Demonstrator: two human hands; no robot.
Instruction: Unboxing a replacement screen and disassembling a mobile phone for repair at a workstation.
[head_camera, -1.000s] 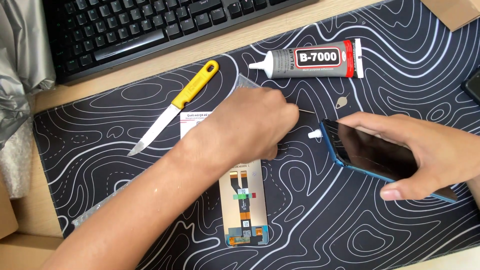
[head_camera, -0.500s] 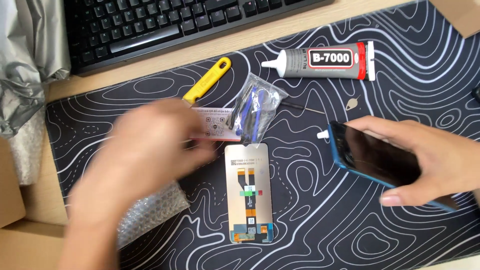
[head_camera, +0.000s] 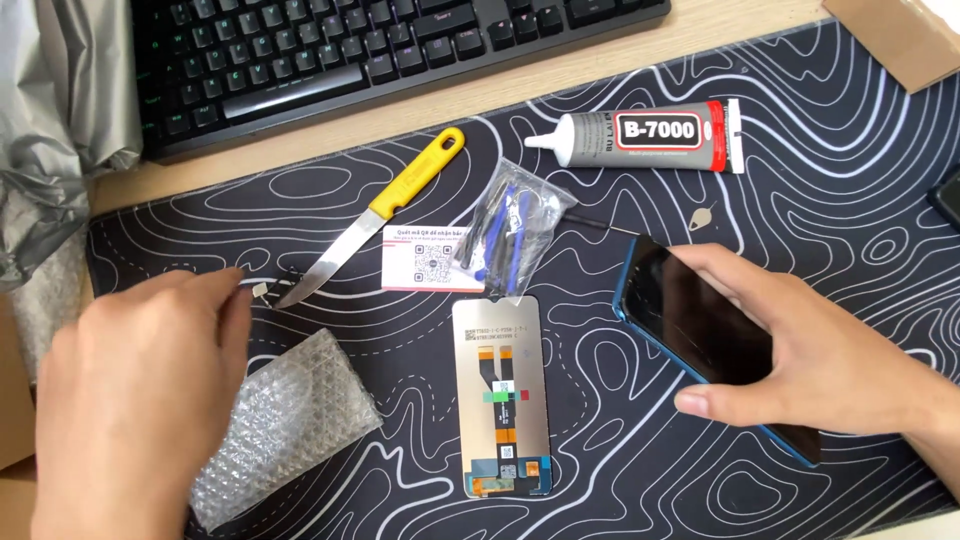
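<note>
1. Right hand (head_camera: 830, 365) grips the blue phone (head_camera: 700, 325), tilted off the mat (head_camera: 800, 150) (screen up).
2. Left hand (head_camera: 140, 390) pinches a small white scrap (head_camera: 260, 290) beside the knife (head_camera: 375, 215) tip — lift it gently, clear of the blade.

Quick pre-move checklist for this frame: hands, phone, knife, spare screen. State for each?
1. Right hand has the blue phone gripped, fingers over the dark screen: ok.
2. Left hand free of large items; a small pale bit sits at its fingertips, held or merely touched: cannot tell.
3. Knife blade tip points toward the left hand's fingers, very near: not ok.
4. Replacement screen lies flat on the mat, back side and flex cable up, between the hands, untouched: ok.
5. Glue tube nozzle cap on: cannot tell.
6. Bubble wrap lies beside the left hand, off the screen: ok.
</note>
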